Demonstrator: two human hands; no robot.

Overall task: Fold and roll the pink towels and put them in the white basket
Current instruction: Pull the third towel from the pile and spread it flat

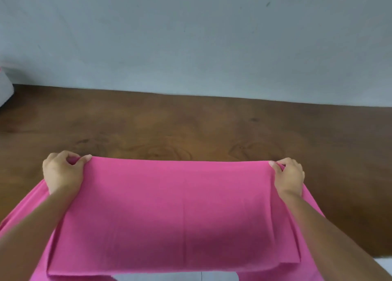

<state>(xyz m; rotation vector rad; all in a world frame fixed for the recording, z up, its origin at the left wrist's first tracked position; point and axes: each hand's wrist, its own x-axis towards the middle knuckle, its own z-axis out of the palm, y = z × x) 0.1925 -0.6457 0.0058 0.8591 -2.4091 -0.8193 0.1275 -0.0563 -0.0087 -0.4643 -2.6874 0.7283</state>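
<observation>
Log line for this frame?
step: fold | left hand: grips pink towel corner | right hand: grips opposite corner | rolled: no

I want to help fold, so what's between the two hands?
Head view: the pink towel spans the gap from left hand to right hand, each pinching a corner.

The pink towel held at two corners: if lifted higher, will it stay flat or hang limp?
Probably limp: the pink towel drapes loosely outside the left hand and right hand. Likely light, as mere pinches hold its far edge. Being flat cloth, it should not roll.
</observation>
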